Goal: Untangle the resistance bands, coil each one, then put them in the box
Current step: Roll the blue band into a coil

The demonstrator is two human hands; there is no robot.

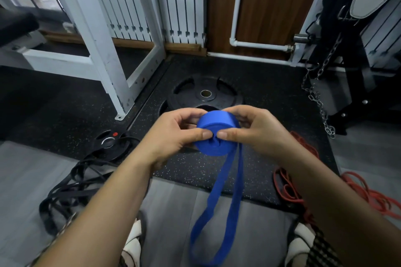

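While both the left hand (pixel 173 134) and right hand (pixel 258 130) pinch the soft, springy blue rubber resistance band (pixel 213 136) coil, its loose tail wants guiding.

Gym: weight plate (pixel 205 96), rack (pixel 102 50)

The blue band (pixel 217 134) blurs in its hanging loop, whose bottom the lower edge cuts off, the left hand (pixel 173 134) and right hand (pixel 256 130) hide the coil's far side, the red band (pixel 288 186) vanishes behind the right forearm, and the black bands (pixel 71 188) partly hide behind the left forearm.
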